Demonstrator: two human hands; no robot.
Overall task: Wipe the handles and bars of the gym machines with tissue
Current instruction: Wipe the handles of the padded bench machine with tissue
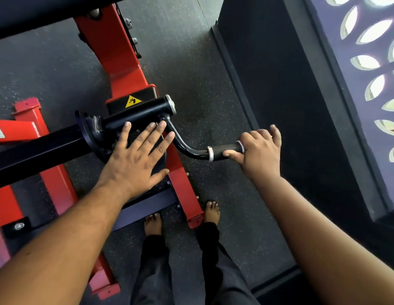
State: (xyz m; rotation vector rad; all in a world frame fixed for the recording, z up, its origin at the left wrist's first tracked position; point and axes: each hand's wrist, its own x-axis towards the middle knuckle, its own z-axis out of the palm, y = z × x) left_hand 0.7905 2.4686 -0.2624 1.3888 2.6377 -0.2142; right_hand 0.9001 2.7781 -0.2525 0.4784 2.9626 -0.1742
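The black handle [226, 152] of the gym machine sticks out to the side from a curved black bar [182, 144]. The curved bar bends down from a thick black tube [138, 114] with a silver end. The right hand [257, 148] is at the far end of the handle, away from the curved bar. Its fingers curl over the end and its thumb lies along the underside, so it is grasping the handle. Two white rings go around the handle, one by the curved bar and one right at the right hand. The left hand [136, 159] is on the other side of the curved bar from the handle. It is flat and released, with its fingers spread wide. Its palm lies over a dark round plate [160, 160], just below the thick tube, and its fingertips reach up to the tube and the top of the curved bar. It does not touch the handle. No tissue shows in either hand, and I cannot tell if one is tucked inside the right hand. A yellow warning sticker [133, 101] sits on a black block just above the thick tube. The red frame [116, 53] of the machine runs up from there and also down past the plate. Two bare feet [153, 224] stand on the dark speckled floor [202, 89] below the handle, one on each side of the red frame's end.
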